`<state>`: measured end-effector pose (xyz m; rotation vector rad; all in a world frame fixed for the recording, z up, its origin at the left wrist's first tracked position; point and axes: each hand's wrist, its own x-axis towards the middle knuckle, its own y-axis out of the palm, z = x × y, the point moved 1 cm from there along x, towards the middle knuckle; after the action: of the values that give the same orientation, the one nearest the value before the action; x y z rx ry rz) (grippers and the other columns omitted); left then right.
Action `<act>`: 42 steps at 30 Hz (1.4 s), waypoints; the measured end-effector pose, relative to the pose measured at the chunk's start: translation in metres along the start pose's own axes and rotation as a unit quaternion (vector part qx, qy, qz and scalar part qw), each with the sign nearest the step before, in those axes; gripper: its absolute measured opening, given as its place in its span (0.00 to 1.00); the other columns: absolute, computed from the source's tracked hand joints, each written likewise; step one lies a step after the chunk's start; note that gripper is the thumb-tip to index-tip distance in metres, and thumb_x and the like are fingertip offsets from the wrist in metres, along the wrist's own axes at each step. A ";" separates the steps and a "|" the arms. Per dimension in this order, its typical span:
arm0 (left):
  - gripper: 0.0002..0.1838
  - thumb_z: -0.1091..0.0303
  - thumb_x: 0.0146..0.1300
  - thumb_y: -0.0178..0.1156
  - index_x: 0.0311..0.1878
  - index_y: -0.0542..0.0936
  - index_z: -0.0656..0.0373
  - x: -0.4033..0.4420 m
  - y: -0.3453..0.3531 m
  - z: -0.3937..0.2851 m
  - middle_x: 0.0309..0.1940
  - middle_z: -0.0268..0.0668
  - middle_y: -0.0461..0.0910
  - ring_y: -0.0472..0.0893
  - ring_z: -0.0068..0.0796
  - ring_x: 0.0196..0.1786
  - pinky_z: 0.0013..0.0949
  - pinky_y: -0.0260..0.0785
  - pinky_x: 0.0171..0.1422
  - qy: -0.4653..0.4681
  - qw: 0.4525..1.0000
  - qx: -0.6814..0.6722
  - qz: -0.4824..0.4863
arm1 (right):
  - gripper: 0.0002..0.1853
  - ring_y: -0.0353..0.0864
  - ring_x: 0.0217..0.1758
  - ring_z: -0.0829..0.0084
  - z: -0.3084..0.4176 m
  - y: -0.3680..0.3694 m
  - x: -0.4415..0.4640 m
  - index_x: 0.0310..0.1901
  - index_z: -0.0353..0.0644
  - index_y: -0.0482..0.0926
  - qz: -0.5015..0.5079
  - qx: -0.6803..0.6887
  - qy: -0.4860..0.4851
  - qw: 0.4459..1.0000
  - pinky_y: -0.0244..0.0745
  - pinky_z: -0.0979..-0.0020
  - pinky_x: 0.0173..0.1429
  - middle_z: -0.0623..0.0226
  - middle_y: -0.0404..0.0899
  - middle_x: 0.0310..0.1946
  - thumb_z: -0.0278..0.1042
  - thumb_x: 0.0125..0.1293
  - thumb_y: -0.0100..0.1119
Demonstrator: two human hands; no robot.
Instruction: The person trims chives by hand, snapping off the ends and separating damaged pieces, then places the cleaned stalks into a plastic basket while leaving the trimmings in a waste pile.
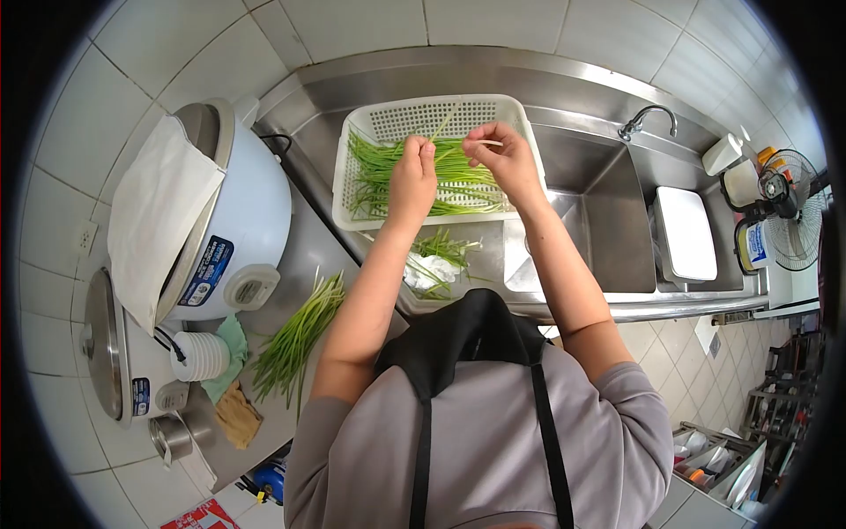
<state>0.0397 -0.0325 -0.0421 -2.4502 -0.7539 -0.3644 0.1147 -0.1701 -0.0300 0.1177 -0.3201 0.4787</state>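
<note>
Both of my hands are over a white perforated plastic basket (pixel 345 196) that holds a layer of long green chives (pixel 458 167). My left hand (pixel 412 183) is closed in a fist-like grip on a thin chive stalk, whose yellowish-green end sticks up past the thumb. To its right, my right hand (pixel 509 166) pinches a thin pale strip between thumb and fingers; whether it is a stalk end or a peeled layer I cannot tell. Just below the basket lie green trimmings (pixel 445 247) and crumpled white scraps (pixel 430 271). A loose bunch of chives (pixel 304 335) rests on the counter left of my left forearm.
Two large cookers, one blue-white (pixel 256 203) under a white cloth (pixel 159 212), stand at left. Nearby are stacked white bowls (pixel 196 356) and a brown rag (pixel 236 414). To the right are a steel sink (pixel 608 238), a tap (pixel 650 115), a white-lidded container (pixel 686 234) and a fan (pixel 789 207).
</note>
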 end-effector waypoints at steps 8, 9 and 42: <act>0.05 0.67 0.62 0.52 0.38 0.71 0.56 -0.001 -0.009 -0.009 0.30 0.37 0.77 0.78 0.39 0.33 0.38 0.70 0.32 0.218 0.954 0.185 -0.093 | 0.11 0.68 0.48 0.64 0.045 -0.020 0.012 0.40 0.44 0.81 -0.014 -0.374 -0.259 0.890 0.65 0.68 0.52 0.66 0.75 0.41 0.36 0.56 0.62; 0.04 0.68 0.61 0.53 0.37 0.72 0.56 -0.002 -0.009 -0.012 0.30 0.37 0.77 0.78 0.39 0.33 0.37 0.70 0.33 0.237 0.948 0.188 -0.098 | 0.11 0.68 0.49 0.65 0.044 -0.020 0.013 0.41 0.45 0.81 0.016 -0.397 -0.256 0.881 0.65 0.69 0.53 0.66 0.75 0.42 0.36 0.57 0.61; 0.09 0.66 0.67 0.48 0.44 0.70 0.61 0.022 -0.111 -0.043 0.33 0.33 0.69 0.68 0.24 0.34 0.28 0.63 0.41 -0.024 0.839 -0.542 0.040 | 0.08 0.77 0.37 0.61 -0.035 0.042 -0.074 0.39 0.35 0.77 0.266 -0.309 -0.084 0.909 0.72 0.68 0.44 0.61 0.76 0.34 0.28 0.61 0.52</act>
<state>-0.0114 0.0292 0.0479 -3.5359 -0.5024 -0.8870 0.0425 -0.1584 -0.0857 -0.5663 -0.6676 0.8873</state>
